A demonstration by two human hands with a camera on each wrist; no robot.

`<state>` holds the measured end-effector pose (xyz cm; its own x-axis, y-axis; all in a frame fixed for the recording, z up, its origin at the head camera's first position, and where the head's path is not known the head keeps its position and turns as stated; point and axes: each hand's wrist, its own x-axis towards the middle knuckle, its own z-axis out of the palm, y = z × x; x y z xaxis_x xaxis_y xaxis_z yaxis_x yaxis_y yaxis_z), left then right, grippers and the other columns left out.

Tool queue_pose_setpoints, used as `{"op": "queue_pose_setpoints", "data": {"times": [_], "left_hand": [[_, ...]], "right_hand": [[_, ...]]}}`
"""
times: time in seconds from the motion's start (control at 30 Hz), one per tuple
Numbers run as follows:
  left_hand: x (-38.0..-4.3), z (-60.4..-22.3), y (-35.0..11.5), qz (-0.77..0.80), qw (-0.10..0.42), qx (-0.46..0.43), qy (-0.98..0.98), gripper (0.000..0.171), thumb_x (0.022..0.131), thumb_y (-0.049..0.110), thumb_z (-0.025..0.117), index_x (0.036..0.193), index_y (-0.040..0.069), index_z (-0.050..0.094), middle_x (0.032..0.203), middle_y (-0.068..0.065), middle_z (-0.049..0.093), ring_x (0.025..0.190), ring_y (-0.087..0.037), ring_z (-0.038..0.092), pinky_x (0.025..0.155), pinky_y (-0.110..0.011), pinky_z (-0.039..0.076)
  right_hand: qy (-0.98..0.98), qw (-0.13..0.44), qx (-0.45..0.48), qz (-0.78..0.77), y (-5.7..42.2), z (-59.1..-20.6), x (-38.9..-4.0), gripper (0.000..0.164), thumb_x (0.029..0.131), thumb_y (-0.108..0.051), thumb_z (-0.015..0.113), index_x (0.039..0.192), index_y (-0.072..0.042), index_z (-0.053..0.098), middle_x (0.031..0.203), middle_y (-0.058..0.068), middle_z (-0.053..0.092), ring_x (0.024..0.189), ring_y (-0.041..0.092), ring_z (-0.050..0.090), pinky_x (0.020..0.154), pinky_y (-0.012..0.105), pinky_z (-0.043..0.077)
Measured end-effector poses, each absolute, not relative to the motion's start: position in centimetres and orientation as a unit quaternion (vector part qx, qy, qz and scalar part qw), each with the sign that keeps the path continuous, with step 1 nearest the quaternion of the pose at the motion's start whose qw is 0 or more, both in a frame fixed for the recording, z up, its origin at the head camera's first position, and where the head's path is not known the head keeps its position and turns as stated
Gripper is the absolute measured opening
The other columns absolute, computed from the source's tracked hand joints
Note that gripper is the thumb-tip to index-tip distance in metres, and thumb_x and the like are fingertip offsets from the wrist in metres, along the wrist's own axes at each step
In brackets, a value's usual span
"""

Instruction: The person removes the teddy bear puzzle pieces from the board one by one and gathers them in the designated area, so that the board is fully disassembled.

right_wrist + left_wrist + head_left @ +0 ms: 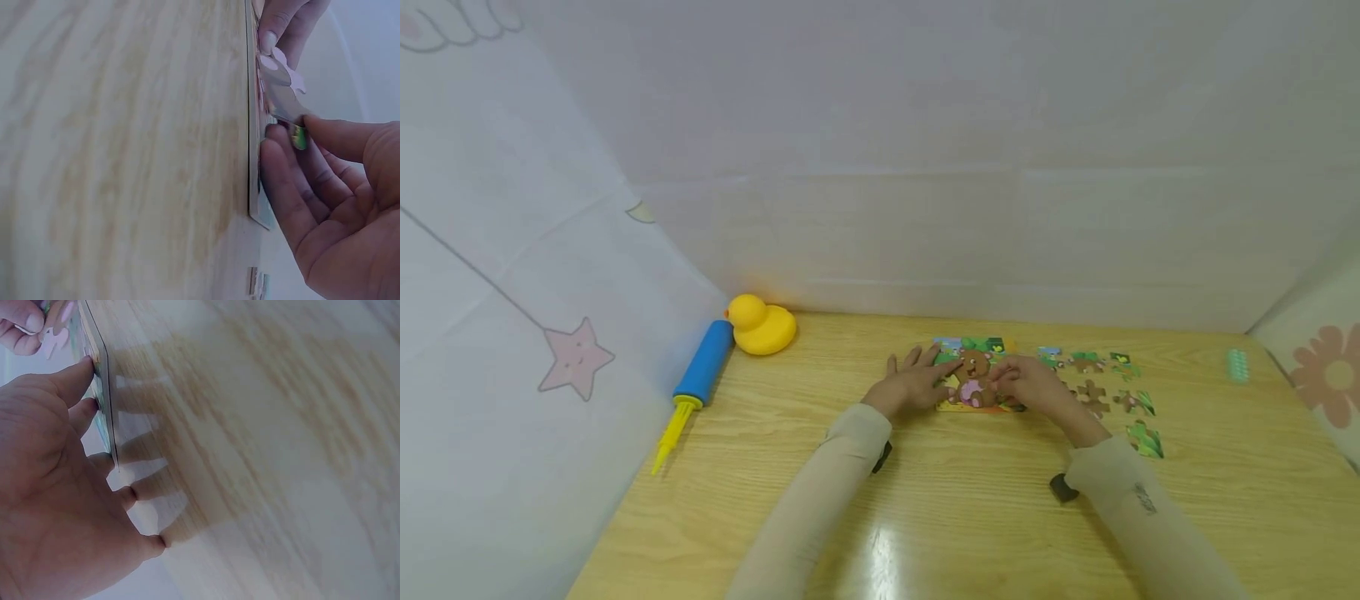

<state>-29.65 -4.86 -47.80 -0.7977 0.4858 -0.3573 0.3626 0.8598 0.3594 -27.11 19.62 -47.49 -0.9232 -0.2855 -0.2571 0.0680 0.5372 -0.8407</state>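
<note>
A bear puzzle board [970,342] lies on the table with brown and pink bear pieces showing in its middle. My left hand [912,387] rests at its left side, fingers spread and fairly straight. In the left wrist view, the thumb and nearest fingers touch the board's edge, while the outer fingertips rest on the wood. Over the right part of the board, my right hand [1028,385] pinches a puzzle piece [284,94] between thumb and fingers. The piece is tilted, with pink lobes at its far end, close to the left thumb.
Several loose puzzle pieces [1093,398] lie right of the board. A pale green bumpy object [1237,365] sits at the far right. At the left are a yellow rubber duck [763,325] and a blue hand pump [705,362]. Cloth walls [880,233] stand behind the table.
</note>
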Motion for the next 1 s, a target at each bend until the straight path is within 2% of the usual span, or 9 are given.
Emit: {"op": "queue_pose_setpoints", "data": {"times": [0.23, 0.5, 0.67, 1.0], "left_hand": [[-29.6, -47.7, -4.8, 0.142, 0.223, 0.222, 0.939, 0.06, 0.105, 0.057, 0.041, 0.159, 0.049, 0.018, 0.173, 0.001, -0.002, 0.16, -0.033, -0.003, 0.122, -0.07, -0.002], [-29.5, -47.5, -4.6, 0.126, 0.23, 0.213, 0.941, 0.059, 0.106, 0.054, 0.041, 0.16, 0.048, 0.019, 0.173, 0.001, -0.003, 0.16, -0.033, -0.004, 0.122, -0.07, -0.001], [-29.4, -47.5, -4.6, 0.122, 0.231, 0.209, 0.942, 0.059, 0.105, 0.055, 0.041, 0.159, 0.048, 0.019, 0.173, 0.002, -0.003, 0.16, -0.033, -0.004, 0.123, -0.07, -0.001], [-29.5, -47.3, -4.5, 0.128, 0.236, 0.212, 0.94, 0.058, 0.106, 0.052, 0.043, 0.16, 0.046, 0.021, 0.173, 0.002, -0.002, 0.16, -0.033, -0.005, 0.122, -0.069, -0.003]], "right_hand": [[0.824, 0.198, -0.042, -0.529, 20.4, -47.7, -27.3, 0.032, 0.102, -0.006, 0.054, 0.131, 0.008, 0.055, 0.128, 0.028, 0.063, 0.091, 0.022, 0.071, 0.08, 0.035, 0.063], [0.816, 0.215, -0.045, -0.535, 21.3, -47.1, -26.7, 0.039, 0.105, -0.013, 0.051, 0.139, 0.005, 0.053, 0.141, 0.027, 0.054, 0.103, 0.022, 0.068, 0.088, 0.034, 0.061], [0.81, 0.215, -0.048, -0.543, 22.3, -47.2, -26.0, 0.041, 0.103, -0.014, 0.055, 0.139, 0.007, 0.055, 0.142, 0.029, 0.055, 0.099, 0.022, 0.07, 0.089, 0.035, 0.061], [0.782, 0.234, -0.043, -0.576, 24.4, -47.8, -25.4, 0.047, 0.105, -0.016, 0.056, 0.144, 0.009, 0.049, 0.145, 0.031, 0.05, 0.099, 0.016, 0.071, 0.089, 0.033, 0.061]]}}
